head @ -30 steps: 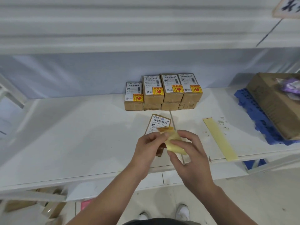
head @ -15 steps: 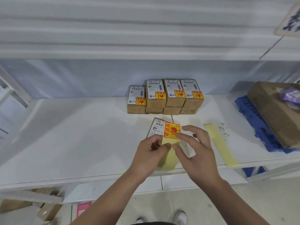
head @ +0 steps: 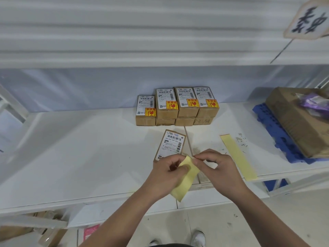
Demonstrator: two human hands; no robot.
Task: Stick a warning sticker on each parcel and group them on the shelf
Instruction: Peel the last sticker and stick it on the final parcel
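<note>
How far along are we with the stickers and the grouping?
Done: the stack at the back of the shelf shows four stickered tops; the boxes underneath can't be checked. In hand: the left hand holds a yellow strip and the right hand pinches its top end. Left: the loose parcel in front shows no sticker where visible, and it isn't yet with the stack.

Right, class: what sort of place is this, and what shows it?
Probably a parcel storeroom or sorting depot: small cardboard parcels with barcode labels stacked on white shelving, plus a larger carton on a blue pallet.
</note>
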